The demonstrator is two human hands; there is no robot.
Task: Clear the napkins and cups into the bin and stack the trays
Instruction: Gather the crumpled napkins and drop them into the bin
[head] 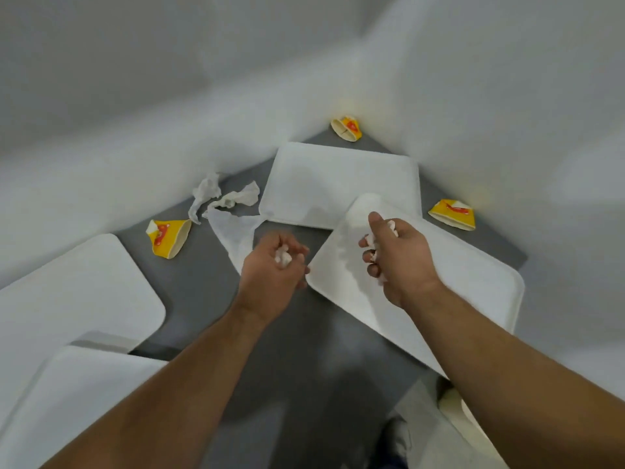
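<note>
White napkin wads sit clenched in both fists, left hand [275, 265] and right hand [394, 252], above the near tray [439, 282]; best binned together before gathering cups [168, 236].

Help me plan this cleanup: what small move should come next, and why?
Probably carry both wads to the bin, out of view here: the left hand and right hand are each closed on a crumpled napkin, so neither can take the loose napkins or cups.
</note>
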